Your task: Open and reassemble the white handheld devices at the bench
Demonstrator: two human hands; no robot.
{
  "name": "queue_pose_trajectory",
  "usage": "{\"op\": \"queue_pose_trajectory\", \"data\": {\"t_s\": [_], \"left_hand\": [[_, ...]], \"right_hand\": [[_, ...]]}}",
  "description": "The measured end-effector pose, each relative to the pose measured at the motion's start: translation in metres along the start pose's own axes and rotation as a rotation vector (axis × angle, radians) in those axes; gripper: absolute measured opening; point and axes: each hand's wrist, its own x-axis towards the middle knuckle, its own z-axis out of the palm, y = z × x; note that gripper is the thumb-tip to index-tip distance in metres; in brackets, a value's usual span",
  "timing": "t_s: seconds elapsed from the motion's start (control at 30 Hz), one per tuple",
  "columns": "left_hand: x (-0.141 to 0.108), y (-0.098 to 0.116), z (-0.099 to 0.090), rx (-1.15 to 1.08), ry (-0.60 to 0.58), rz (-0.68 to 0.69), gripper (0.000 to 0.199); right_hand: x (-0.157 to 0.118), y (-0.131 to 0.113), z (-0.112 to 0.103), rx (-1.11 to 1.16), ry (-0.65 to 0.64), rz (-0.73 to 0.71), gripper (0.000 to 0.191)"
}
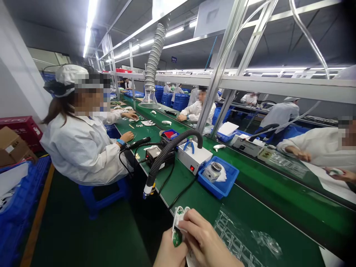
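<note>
Presently, both hands hold one small white housing [175, 223], in which a green circuit board [176, 240] is visible. It is in the lower middle of the view, near the edge of the green worktop [251, 218]. The fingers of the left hand [170, 249] are clamped on the lower side of the housing, and those of the right hand [204, 237] are closed on its upper part; which exact part they press, I cannot tell, because the hand covers it.

To the right of the hands lie a clear plastic tray [233, 239] and, just beside it, some crumpled clear plastic [267, 243]. Farther off, a blue bin [233, 181] contains a jar [212, 171]. Near this bin stands a white box [194, 157], with blue pliers [189, 146] on its top. From the box, a black flexible hose [166, 152] bends over towards the worktop edge. On the left, a co-worker [83, 148] in white clothes sits at the same worktop.
</note>
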Motion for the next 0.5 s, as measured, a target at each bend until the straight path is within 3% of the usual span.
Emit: {"op": "queue_pose_trajectory", "data": {"t_s": [0.1, 0.33, 0.5], "left_hand": [[-0.006, 0.006, 0.005, 0.013, -0.02, 0.028, 0.02], [-0.004, -0.003, 0.001, 0.153, 0.001, 0.126, 0.029], [0.0, -0.013, -0.005, 0.21, 0.013, 0.145, 0.036]], "right_hand": [[0.001, -0.001, -0.002, -0.033, 0.023, 0.005, 0.024], [-0.005, 0.004, 0.025, -0.402, 0.213, 0.098, 0.02], [-0.008, -0.001, 0.028, -0.176, 0.264, 0.159, 0.019]]}}
